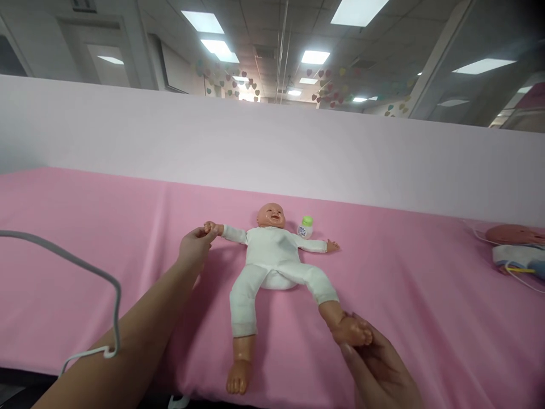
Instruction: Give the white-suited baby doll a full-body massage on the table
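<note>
A baby doll [272, 250] with a white cloth body lies on its back, arms spread and legs apart. My left hand [196, 245] pinches the doll's hand at the left, holding that arm stretched out sideways. Lower right, my right hand [378, 363] grips the doll's foot [351, 330], thumb on the near side and fingers behind it. The doll's other leg points toward me, its bare foot [239, 376] near the front edge. Beside the doll's head stands a small clear jar with a green lid [305, 227], close to its other arm.
Pink cloth [400, 284] covers the table, with a white partition [272, 147] along the back. A grey cable [72, 258] loops over my left forearm. At the far right lie a brownish item [513, 233] and a white-and-blue bundle [517, 255] with thin tubing.
</note>
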Action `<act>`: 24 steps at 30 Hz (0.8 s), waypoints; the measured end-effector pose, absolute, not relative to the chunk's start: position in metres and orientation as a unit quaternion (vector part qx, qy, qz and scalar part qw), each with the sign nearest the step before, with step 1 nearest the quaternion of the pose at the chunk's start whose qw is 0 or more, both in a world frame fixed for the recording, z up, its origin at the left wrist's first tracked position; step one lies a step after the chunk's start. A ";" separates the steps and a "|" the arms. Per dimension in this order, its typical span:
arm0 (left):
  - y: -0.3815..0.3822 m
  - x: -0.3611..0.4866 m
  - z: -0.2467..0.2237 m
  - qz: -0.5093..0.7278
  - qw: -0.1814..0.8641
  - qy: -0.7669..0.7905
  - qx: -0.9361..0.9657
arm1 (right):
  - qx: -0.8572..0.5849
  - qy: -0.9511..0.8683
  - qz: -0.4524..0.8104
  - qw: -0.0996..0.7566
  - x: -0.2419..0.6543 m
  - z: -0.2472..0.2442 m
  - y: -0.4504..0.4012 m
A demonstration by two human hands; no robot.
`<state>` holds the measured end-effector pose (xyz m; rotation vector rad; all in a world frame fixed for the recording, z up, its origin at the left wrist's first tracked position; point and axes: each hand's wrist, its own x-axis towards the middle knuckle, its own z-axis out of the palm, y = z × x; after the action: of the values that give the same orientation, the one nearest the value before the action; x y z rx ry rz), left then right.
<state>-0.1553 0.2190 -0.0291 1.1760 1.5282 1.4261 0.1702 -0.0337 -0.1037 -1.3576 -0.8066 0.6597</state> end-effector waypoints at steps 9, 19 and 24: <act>0.223 -0.094 0.010 0.541 0.340 0.521 0.566 | -0.514 -0.490 0.387 0.588 0.148 -0.038 0.017; 0.204 -0.037 0.005 0.254 0.118 0.454 0.846 | -0.544 -0.695 0.191 0.430 0.123 0.009 0.069; 0.205 -0.037 -0.010 0.246 0.081 0.405 0.877 | -0.540 -0.721 0.170 0.399 0.114 0.001 0.080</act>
<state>-0.0371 0.2054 -0.0099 2.6211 1.2108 0.7340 0.1144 0.0802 0.0014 -1.3676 -1.8243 0.4310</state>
